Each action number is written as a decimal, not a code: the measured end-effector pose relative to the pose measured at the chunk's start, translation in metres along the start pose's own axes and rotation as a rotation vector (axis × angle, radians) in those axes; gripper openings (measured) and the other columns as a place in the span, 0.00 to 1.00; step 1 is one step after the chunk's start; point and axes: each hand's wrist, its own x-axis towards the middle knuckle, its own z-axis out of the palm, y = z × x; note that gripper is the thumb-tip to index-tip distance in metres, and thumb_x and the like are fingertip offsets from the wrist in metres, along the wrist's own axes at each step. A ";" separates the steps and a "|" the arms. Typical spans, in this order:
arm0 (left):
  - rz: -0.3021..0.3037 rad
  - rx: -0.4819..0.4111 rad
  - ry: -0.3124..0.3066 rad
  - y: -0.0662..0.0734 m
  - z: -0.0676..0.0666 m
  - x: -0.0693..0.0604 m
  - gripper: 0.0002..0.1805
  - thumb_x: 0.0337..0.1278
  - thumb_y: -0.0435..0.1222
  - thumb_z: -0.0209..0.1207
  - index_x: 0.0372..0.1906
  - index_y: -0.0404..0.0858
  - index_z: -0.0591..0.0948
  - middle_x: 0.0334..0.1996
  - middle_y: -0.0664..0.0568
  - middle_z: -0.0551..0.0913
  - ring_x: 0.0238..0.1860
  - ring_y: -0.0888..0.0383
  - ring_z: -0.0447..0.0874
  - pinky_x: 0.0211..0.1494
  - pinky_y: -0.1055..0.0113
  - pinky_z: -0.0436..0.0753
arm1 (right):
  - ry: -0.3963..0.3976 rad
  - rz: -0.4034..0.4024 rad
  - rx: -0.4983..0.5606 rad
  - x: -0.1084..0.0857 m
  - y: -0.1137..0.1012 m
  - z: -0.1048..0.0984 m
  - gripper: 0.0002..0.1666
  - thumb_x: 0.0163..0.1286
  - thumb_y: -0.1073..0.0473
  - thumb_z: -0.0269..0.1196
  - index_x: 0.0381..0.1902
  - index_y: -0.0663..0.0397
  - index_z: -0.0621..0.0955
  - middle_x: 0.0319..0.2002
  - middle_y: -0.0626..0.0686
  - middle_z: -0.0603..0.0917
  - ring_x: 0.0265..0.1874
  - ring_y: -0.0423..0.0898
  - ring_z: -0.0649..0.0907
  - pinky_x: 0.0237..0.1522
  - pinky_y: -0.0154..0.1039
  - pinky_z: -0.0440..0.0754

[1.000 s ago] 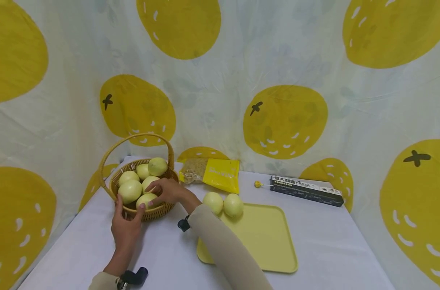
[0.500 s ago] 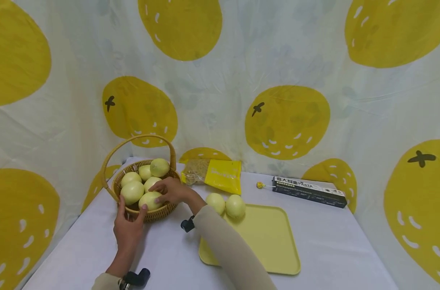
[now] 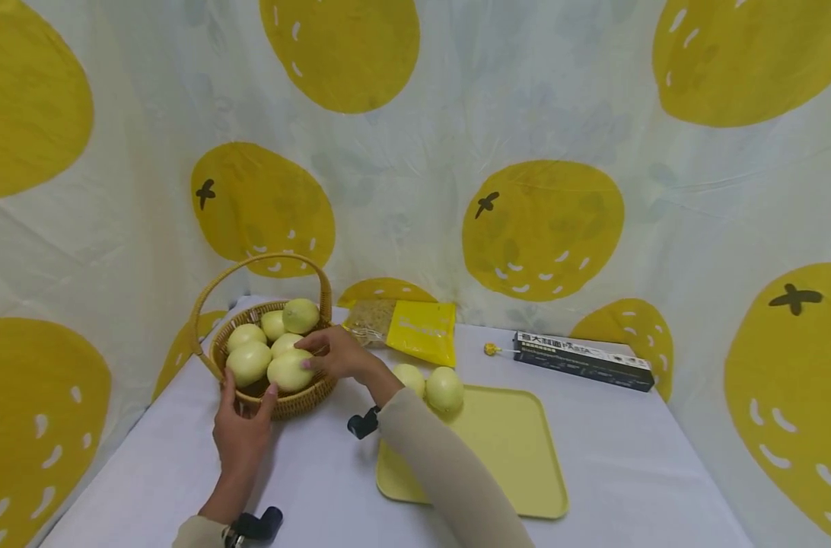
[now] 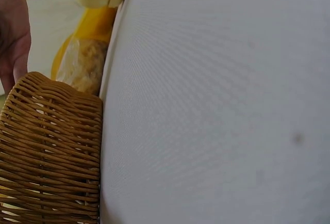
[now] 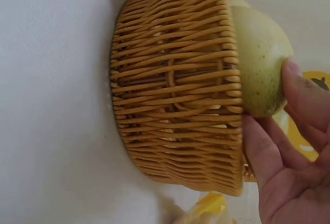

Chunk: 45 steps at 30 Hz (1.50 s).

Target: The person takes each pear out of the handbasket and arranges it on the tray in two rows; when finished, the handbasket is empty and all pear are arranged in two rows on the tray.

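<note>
A brown wicker basket (image 3: pixel 295 405) with an arched handle holds several round, pale yellow-green pears. My right hand (image 3: pixel 340 354) pinches the front pear (image 3: pixel 290 371) between thumb and fingers at the basket's right front. In the right wrist view, that speckled pear (image 5: pixel 260 53) bulges above the basket rim (image 5: pixel 234 100), with fingers (image 5: pixel 263 154) at its lower side. My left hand (image 3: pixel 243 430) grips the front of the basket, fingertips at the rim; one fingertip lies close to the pear, and whether it touches is unclear. The left wrist view shows the basket's woven wall (image 4: pixel 51 152).
Right of the basket, a yellow tray (image 3: pixel 504 449) bears two more pears (image 3: pixel 444 390) at its back left corner. Behind stands a yellow pasta bag (image 3: pixel 422 331). A lollipop (image 3: pixel 491 349) lies beside a black pasta box (image 3: pixel 583 361). A patterned curtain (image 3: pixel 402 198) closes off the back.
The front pear has shifted right and slightly up in my right hand, which has moved right with it. My left hand stays at the basket's front.
</note>
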 end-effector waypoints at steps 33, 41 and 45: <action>0.007 0.027 -0.007 0.003 -0.003 -0.003 0.52 0.72 0.54 0.65 0.87 0.56 0.46 0.87 0.56 0.45 0.87 0.49 0.45 0.89 0.50 0.55 | 0.390 0.123 0.507 -0.115 0.023 -0.078 0.24 0.72 0.59 0.73 0.65 0.49 0.86 0.64 0.56 0.85 0.52 0.48 0.90 0.59 0.40 0.90; -0.007 0.008 -0.016 0.002 -0.002 -0.003 0.52 0.71 0.55 0.65 0.87 0.58 0.45 0.87 0.58 0.44 0.87 0.49 0.46 0.88 0.48 0.57 | 0.493 0.153 0.469 -0.149 0.041 -0.103 0.25 0.73 0.62 0.71 0.67 0.49 0.85 0.65 0.58 0.85 0.54 0.48 0.90 0.61 0.43 0.90; -0.003 0.015 -0.012 0.002 -0.002 -0.003 0.52 0.71 0.55 0.65 0.87 0.58 0.46 0.87 0.58 0.44 0.87 0.48 0.47 0.88 0.47 0.58 | 0.529 0.157 0.439 -0.168 0.052 -0.116 0.26 0.74 0.61 0.71 0.68 0.51 0.83 0.67 0.58 0.83 0.53 0.45 0.90 0.59 0.39 0.90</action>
